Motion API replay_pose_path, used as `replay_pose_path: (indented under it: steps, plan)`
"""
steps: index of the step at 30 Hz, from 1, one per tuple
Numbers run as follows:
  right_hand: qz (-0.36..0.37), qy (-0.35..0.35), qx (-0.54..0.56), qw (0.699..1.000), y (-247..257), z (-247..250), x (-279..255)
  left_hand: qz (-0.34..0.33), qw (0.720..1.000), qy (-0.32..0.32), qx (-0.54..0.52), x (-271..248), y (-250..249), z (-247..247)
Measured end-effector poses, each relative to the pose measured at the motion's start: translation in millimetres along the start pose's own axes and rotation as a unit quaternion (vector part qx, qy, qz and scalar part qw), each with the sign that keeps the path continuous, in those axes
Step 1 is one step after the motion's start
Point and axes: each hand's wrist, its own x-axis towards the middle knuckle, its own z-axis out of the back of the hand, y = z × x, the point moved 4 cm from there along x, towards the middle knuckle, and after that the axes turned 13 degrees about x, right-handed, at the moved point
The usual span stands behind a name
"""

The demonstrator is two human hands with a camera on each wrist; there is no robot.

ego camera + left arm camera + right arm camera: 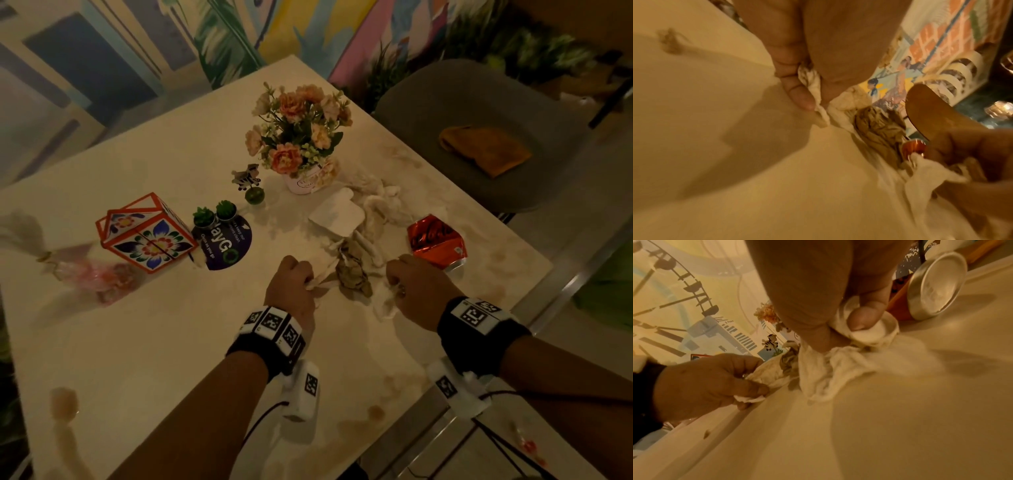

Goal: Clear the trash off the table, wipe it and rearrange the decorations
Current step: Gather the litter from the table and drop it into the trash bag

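Observation:
On the pale table, my left hand pinches a crumpled white tissue between thumb and fingers. My right hand grips another white tissue, its thumb pressing the wad. Between the hands lies a brown crumpled paper. A crushed red can lies just beyond my right hand, its silver base facing the right wrist camera. Further tissues and a white flattened container lie behind the brown paper.
Decorations stand at the back and left: a flower pot, a zebra figurine, two small succulents on a dark round sign, a patterned box, a pink wrapped bundle. A grey chair holds an orange cloth.

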Motion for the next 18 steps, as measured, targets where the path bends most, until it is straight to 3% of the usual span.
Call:
replay_pose_path:
  steps: [5,10,13,18]
  plan:
    - [0.053,0.007,0.007,0.999,7,6,-10,0.068,0.997,-0.003,-0.035,-6,12,10]
    - [0.086,0.124,-0.107,0.983,10,-10,-18,0.15,0.973,-0.003,-0.174,-10,33,3]
    - [0.091,0.165,-0.164,0.968,12,-16,-20,0.157,0.97,0.004,-0.188,-14,38,7]
    - [0.089,0.18,-0.136,0.97,13,-23,-19,0.155,0.965,-0.005,-0.212,-17,40,24]
